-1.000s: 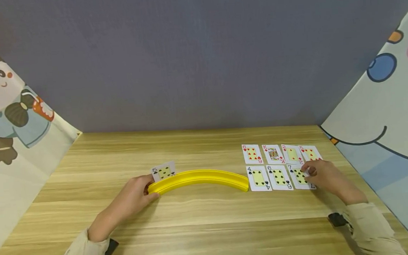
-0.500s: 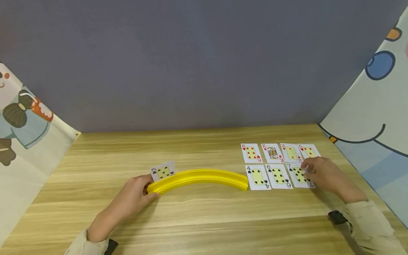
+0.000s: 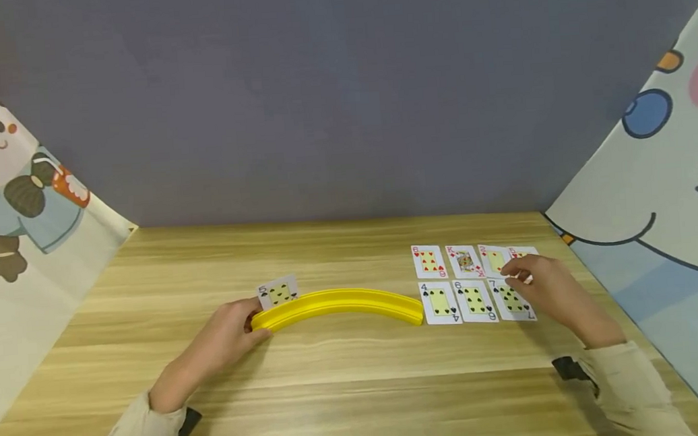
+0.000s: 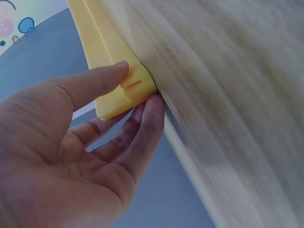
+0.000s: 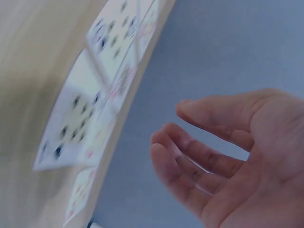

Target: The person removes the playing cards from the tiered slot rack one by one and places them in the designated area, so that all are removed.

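My left hand [image 3: 229, 334] grips the left end of a curved yellow card holder [image 3: 339, 301], thumb on the near side and fingers curled round the end in the left wrist view. A five of spades playing card [image 3: 278, 292] stands in the holder near that hand. My right hand [image 3: 545, 292] hovers over the right end of the laid-out cards, close above the seven of spades [image 3: 509, 300]. In the right wrist view its fingers are loosely bent, thumb apart from them, and nothing is between them. The five of hearts [image 3: 521, 252] is partly hidden behind this hand.
Left of the seven lie a four of spades [image 3: 438, 302] and a six of spades [image 3: 475, 300]. Behind them are a six of hearts [image 3: 429, 262], a king of diamonds [image 3: 464, 262] and a two of diamonds [image 3: 494, 260]. A grey panel [image 3: 341, 110] rises behind the wooden table [image 3: 361, 386].
My right hand has lifted off the seven of spades and shifted slightly up and left, its fingers loosening. The left hand and the card holder stay in place.
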{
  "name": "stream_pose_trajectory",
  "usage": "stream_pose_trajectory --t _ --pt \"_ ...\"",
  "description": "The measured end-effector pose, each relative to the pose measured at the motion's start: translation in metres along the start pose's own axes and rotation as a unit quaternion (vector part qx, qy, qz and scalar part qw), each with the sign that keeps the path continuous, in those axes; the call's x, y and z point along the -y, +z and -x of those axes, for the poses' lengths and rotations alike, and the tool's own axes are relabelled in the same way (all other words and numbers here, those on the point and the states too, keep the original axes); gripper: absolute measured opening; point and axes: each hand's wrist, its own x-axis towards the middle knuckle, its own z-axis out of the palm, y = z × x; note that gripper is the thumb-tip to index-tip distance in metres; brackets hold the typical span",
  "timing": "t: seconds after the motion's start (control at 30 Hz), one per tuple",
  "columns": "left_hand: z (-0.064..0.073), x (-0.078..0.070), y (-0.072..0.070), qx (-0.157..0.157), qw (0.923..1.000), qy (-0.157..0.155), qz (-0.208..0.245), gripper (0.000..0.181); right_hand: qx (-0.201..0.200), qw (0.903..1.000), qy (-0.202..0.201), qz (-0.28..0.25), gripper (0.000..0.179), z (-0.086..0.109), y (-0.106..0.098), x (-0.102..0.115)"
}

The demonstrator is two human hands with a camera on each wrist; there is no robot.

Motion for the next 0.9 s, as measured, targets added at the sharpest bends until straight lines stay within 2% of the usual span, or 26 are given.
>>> stream_pose_trajectory --t 0.23,0.4,0.9 --pt "-0.002 -0.001 0.000 -0.002 1.0000 0.002 0.004 0.035 -0.004 0.9995 -0.014 -0.027 0.014 -0.012 0.001 0.042" --pt "-0.001 -0.002 0.000 0.003 0.9999 -0.008 0.008 0.037 -0.012 0.9990 -0.022 -0.037 0.015 -0.023 0.006 0.069" --pt "0.000 -0.003 0.003 -0.002 0.9999 -0.007 0.012 0.039 -0.009 0.9932 -0.108 -0.043 0.016 -0.054 0.026 0.147"
